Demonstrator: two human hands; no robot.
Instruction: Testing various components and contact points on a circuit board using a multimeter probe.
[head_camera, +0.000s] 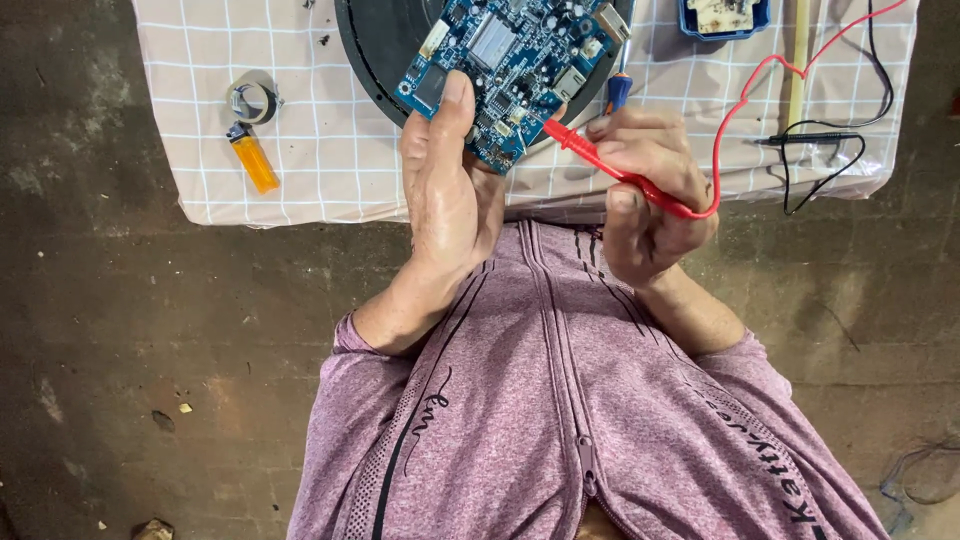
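Blue circuit board (510, 70) sits at twelve o'clock over the tabletop (330, 160), clamped in the left hand (450, 190); right hand (650, 195) pinches a red probe (610, 168), tip at the board's edge; steady both wrists, touch one contact only.

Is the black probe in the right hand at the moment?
No, the right hand grips the red probe, while the black probe lies on the checked cloth to the side.

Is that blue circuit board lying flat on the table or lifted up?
Lifted: the left hand holds the circuit board tilted above the black disc.
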